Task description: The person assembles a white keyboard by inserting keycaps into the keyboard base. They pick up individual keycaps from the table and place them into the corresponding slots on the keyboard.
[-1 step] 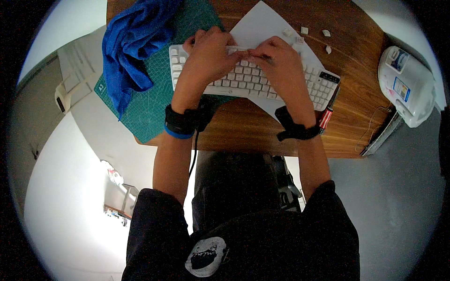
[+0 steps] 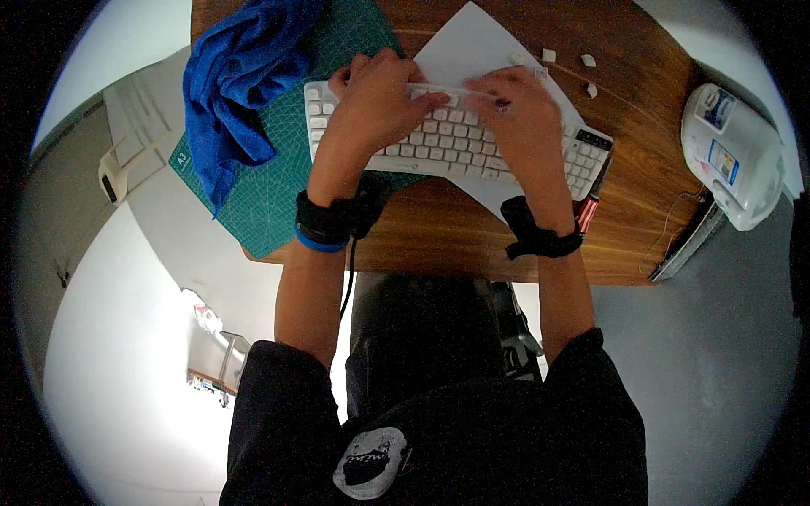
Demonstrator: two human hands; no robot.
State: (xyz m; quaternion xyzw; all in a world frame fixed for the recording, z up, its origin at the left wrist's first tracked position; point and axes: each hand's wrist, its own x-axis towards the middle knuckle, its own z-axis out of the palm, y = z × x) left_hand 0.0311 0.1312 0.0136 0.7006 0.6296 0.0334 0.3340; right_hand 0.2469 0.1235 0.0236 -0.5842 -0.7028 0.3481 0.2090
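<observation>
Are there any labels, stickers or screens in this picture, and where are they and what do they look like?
White rounded device, right edge of the desk: a blue-and-white rectangular label and a small grey panel on top.
Green cutting mat, left on the desk: a small white mark at its lower left corner.
No screens in view.

I see a white keyboard (image 2: 456, 139) lying flat, tilted across the wooden desk. I see a thin clear strip (image 2: 456, 90) held along its top row.

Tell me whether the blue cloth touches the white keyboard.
Apart. The head view shows a strip of green cutting mat between the blue cloth and the white keyboard.
</observation>
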